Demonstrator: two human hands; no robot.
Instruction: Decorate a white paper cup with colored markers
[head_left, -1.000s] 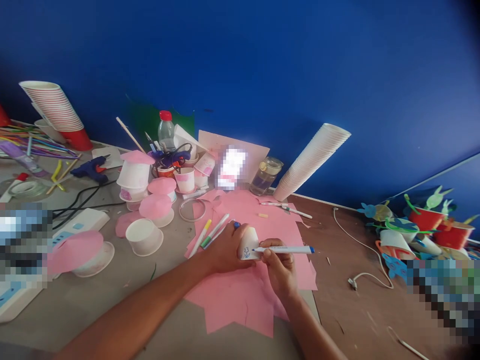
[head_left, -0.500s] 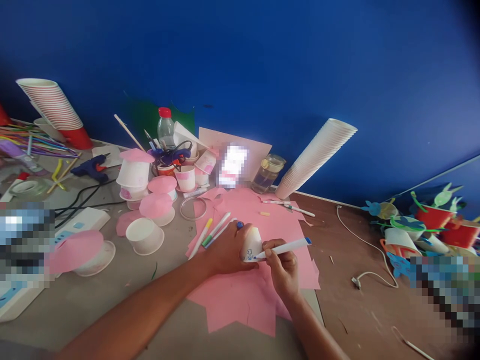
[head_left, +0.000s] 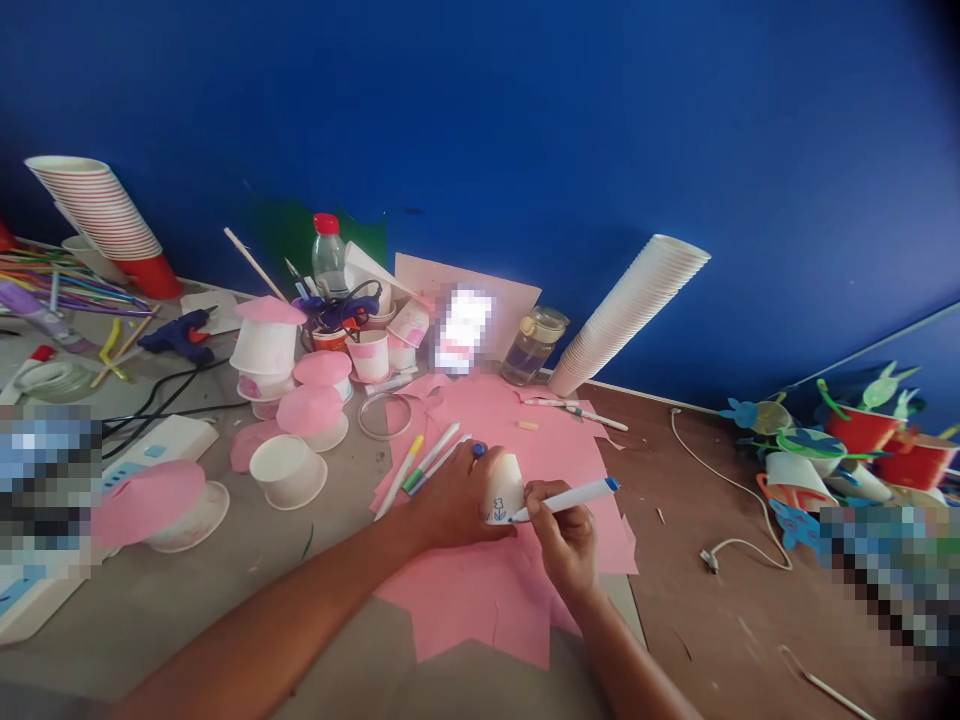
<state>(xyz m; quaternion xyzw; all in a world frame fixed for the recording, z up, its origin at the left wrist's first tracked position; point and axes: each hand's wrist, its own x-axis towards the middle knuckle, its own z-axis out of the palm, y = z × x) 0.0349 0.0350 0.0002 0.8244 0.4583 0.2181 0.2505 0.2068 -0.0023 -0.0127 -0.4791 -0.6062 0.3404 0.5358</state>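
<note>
My left hand (head_left: 456, 497) grips a white paper cup (head_left: 503, 489) lying on its side, its fingers wrapped over the far part. A small blue drawing shows on the cup's surface. My right hand (head_left: 564, 535) holds a white marker with a blue cap end (head_left: 573, 498), its tip touching the cup next to the drawing. Both hands rest above a jagged pink paper sheet (head_left: 480, 600). Several felt pens (head_left: 427, 465) lie on the sheet just beyond my left hand.
Pink-topped paper cups (head_left: 268, 340) and a glue gun (head_left: 180, 333) stand on the left, with a power strip (head_left: 157, 450) and cables. A tall stack of white cups (head_left: 626, 315) leans on the blue wall. Paper cup crafts (head_left: 847, 450) sit at the right.
The marker has swung from nearly level to tilting up and away, its tip staying on the cup. The cup turned slightly in my left hand, and the view shifted a little.
</note>
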